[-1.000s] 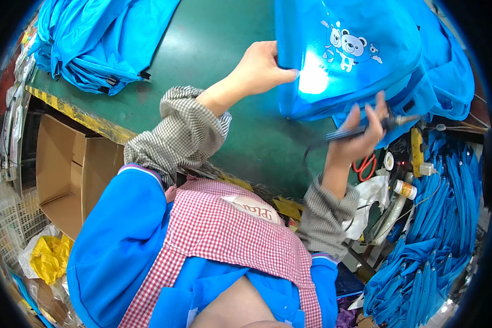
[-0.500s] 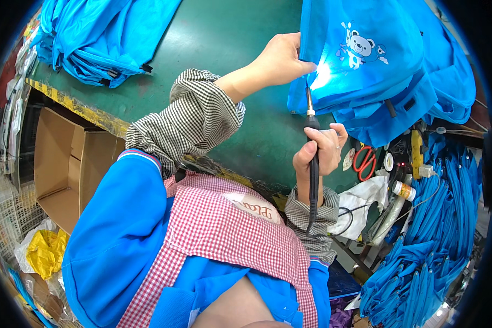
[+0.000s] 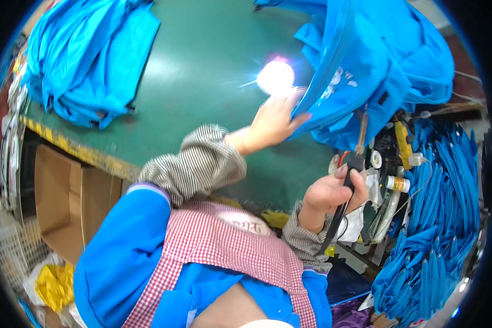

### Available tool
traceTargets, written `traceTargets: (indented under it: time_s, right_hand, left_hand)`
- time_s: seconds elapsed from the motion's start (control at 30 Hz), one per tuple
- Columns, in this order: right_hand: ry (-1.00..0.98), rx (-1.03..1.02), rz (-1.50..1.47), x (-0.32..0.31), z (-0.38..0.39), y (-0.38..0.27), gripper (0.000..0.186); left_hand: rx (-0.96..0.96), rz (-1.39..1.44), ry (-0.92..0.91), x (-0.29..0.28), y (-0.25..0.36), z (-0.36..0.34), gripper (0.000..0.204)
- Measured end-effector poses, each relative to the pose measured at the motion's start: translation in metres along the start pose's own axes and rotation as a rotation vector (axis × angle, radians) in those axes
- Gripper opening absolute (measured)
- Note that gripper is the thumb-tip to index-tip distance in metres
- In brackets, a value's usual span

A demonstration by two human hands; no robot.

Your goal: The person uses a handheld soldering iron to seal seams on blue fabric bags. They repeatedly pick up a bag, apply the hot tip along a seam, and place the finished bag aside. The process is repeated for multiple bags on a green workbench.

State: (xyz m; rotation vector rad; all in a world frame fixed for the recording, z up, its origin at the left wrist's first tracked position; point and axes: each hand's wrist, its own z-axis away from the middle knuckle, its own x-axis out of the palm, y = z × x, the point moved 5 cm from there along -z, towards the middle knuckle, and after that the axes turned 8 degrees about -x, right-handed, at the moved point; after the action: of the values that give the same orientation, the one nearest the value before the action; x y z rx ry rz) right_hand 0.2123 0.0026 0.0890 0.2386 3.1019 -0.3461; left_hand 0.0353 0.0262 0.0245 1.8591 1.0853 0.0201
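Observation:
My left hand [image 3: 272, 121] grips the edge of a bright blue fabric bag [image 3: 377, 65] with a small white cartoon print, lifted off the green table [image 3: 202, 71]. A bright lamp spot [image 3: 276, 76] glares on the table just above that hand. My right hand [image 3: 333, 191] is closed around a black-handled pen-like tool [image 3: 351, 169] with a thin metal tip that points up at the bag's lower edge; its cord hangs down past my wrist.
A pile of blue bags [image 3: 87, 60] lies at the table's far left. Blue straps [image 3: 443, 218] hang in a bunch at the right, beside small bottles and tools [image 3: 393, 164]. An open cardboard box [image 3: 60, 197] stands below the yellow-edged table rim.
The blue bag has been lifted and swung right, uncovering the lamp spot on the table. My right hand with the tool has moved down and to the right, tip still pointing up.

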Motion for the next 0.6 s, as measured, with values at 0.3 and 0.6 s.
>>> traceTargets:
  time_s: [0.3,0.6]
  right_hand:
    - [0.423,-0.013,0.241,-0.107,-0.008,0.042,0.038]
    - [0.491,0.098,0.421,-0.143,0.019,0.075,0.034]
  left_hand:
    - [0.171,0.500,0.176,-0.026,0.086,-0.158,0.021]
    - [0.099,-0.147,-0.218,0.238,0.106,-0.275,0.043]
